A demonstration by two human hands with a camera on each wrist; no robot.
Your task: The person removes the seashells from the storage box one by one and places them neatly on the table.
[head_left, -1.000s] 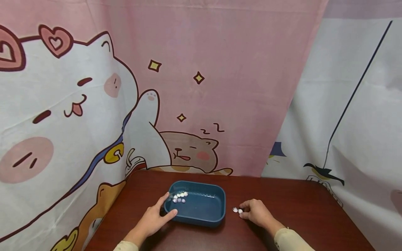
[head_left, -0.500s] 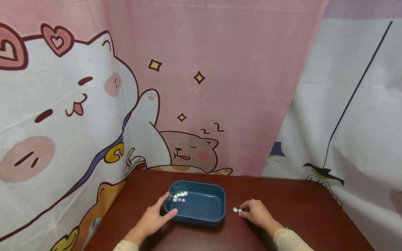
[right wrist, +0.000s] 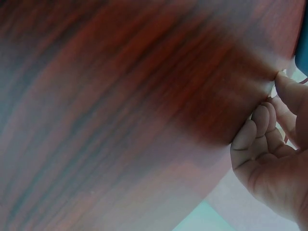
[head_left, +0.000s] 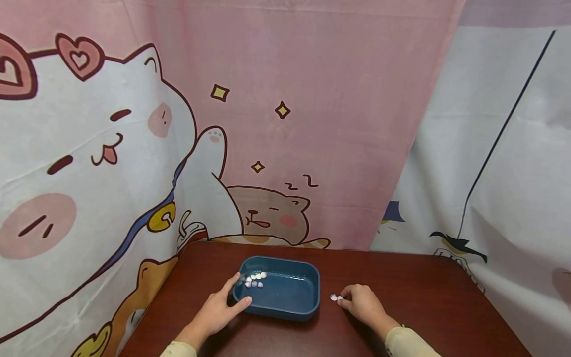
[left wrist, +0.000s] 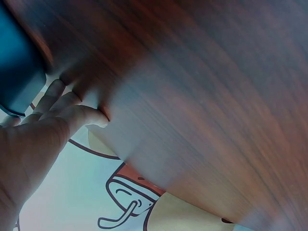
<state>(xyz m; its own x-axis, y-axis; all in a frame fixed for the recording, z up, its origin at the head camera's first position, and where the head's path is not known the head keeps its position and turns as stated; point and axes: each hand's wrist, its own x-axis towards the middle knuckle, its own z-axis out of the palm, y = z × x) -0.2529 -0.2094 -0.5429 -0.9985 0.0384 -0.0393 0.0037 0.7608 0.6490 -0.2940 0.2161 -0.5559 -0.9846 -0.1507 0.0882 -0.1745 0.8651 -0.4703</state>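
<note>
A blue rectangular plastic bin (head_left: 285, 314) stands on the table, with several small white and pale-purple round pieces (head_left: 255, 284) at its left end. My left hand (head_left: 216, 310) rests against the bin's left side, fingers spread along the outside and thumb by the front-left rim. To the right of the bin, my right hand (head_left: 363, 303) pinches a small white round piece (head_left: 340, 298) at table level between thumb and forefinger. Its fingers hide part of that piece. Just left of it lies a second white round piece (head_left: 333, 297).
The dark red-brown wooden table (head_left: 424, 297) extends to both sides of the bin. A pink and white cartoon-printed cloth (head_left: 339, 124) hangs behind the table and along its sides.
My right thumb and forefinger have closed in on the white piece and shifted slightly left, toward the other piece. The left hand and the bin have stayed in place.
</note>
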